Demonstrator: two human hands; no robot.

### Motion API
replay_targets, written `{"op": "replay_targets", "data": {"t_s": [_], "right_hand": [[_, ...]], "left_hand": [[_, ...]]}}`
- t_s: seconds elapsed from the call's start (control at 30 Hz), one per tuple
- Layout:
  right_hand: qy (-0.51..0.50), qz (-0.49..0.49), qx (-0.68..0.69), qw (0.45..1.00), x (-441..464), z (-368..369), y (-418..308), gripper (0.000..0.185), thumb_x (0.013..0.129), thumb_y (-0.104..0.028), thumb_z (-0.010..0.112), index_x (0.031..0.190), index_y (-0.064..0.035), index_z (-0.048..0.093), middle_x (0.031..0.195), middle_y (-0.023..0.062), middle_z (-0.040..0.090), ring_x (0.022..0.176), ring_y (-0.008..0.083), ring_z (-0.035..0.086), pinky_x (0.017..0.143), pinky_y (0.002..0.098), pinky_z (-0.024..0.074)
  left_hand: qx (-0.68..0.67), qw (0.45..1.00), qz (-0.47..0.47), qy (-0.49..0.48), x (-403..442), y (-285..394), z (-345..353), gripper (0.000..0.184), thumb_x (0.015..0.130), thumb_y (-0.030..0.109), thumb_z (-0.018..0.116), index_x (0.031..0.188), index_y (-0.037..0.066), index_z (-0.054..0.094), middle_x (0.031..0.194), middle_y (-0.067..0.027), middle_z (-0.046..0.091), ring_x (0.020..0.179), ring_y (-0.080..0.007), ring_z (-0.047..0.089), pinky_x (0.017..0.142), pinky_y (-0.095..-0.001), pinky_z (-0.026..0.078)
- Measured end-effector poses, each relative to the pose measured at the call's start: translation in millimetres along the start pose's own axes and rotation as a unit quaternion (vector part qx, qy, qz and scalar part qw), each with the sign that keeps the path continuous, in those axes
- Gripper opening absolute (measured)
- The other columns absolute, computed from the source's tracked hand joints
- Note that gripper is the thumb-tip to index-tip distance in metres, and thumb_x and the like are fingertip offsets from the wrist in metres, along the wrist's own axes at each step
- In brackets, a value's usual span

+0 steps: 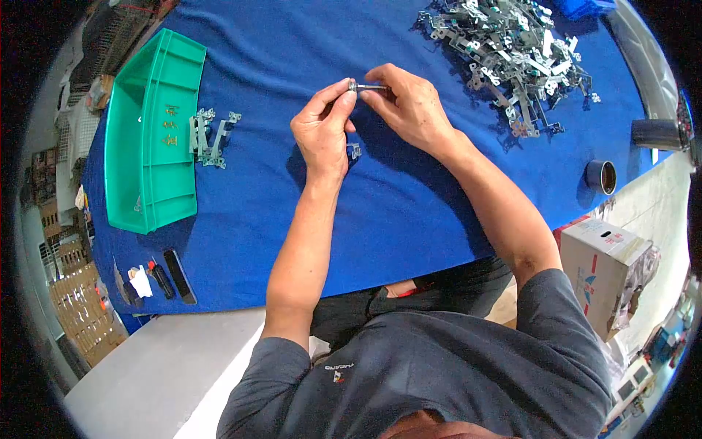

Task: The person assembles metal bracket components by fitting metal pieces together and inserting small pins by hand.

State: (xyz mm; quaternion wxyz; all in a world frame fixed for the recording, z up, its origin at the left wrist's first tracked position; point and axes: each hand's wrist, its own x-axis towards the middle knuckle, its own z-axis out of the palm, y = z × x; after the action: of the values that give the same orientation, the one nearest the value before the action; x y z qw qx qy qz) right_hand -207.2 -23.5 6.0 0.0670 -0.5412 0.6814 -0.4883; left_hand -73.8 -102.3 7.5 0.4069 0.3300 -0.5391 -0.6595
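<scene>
My left hand [324,132] is closed, with thumb and fingers pinching a small metal bracket [352,85] above the blue cloth. My right hand [414,108] is wrapped round a thin metal rod, like a screwdriver shaft [373,87]; its other end is hidden in the palm. The tip of this shaft meets the bracket at my left fingertips. Just beside my left wrist, a piece of metal bracket [355,151] shows; I cannot tell whether it belongs to the held part.
A large pile of metal brackets [515,62] lies at the back right. Left stands a green bin [150,132], with several brackets [212,137] and small brass-coloured pieces [170,126] by it. A phone [180,276], a black bottle [161,279] and a round cup [602,177] sit near the edges.
</scene>
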Motion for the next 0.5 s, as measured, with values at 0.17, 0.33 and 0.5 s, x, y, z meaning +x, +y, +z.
{"op": "replay_targets", "data": {"t_s": [0.17, 0.33, 0.5], "right_hand": [[-0.017, 0.0, -0.021, 1.0, -0.1, -0.4, 4.1, 0.02, 0.092, -0.022, 0.065, 0.089, -0.0026, 0.063, 0.082, 0.0159, 0.066, 0.075, 0.0363, 0.065, 0.064, 0.0456, 0.0509], [0.024, -0.029, -0.019, 0.999, 0.5, 3.1, 4.8, 0.014, 0.09, -0.014, 0.068, 0.094, -0.0008, 0.063, 0.076, 0.0136, 0.062, 0.065, 0.0278, 0.061, 0.059, 0.0379, 0.0479], [0.023, -0.014, -0.013, 1.0, -0.1, 1.7, 2.7, 0.015, 0.091, -0.014, 0.068, 0.092, -0.0007, 0.063, 0.08, 0.0138, 0.062, 0.067, 0.0275, 0.061, 0.061, 0.038, 0.0481]], "left_hand": [[-0.012, 1.0, 0.005, -0.003, 0.1, -1.0, 1.8, 0.019, 0.087, 0.0, 0.071, 0.106, 0.0, 0.074, 0.093, -0.0057, 0.072, 0.065, -0.0043, 0.059, 0.049, -0.017, 0.046], [-0.017, 1.0, 0.007, -0.009, 1.7, -2.1, -0.6, 0.02, 0.087, -0.001, 0.071, 0.106, 0.0, 0.074, 0.097, -0.0075, 0.073, 0.069, -0.0054, 0.062, 0.051, -0.0177, 0.049], [-0.007, 1.0, 0.015, -0.008, 1.0, -2.1, 0.3, 0.02, 0.087, -0.002, 0.07, 0.107, -0.002, 0.072, 0.098, -0.0081, 0.074, 0.072, -0.0067, 0.063, 0.052, -0.0182, 0.048]]}}
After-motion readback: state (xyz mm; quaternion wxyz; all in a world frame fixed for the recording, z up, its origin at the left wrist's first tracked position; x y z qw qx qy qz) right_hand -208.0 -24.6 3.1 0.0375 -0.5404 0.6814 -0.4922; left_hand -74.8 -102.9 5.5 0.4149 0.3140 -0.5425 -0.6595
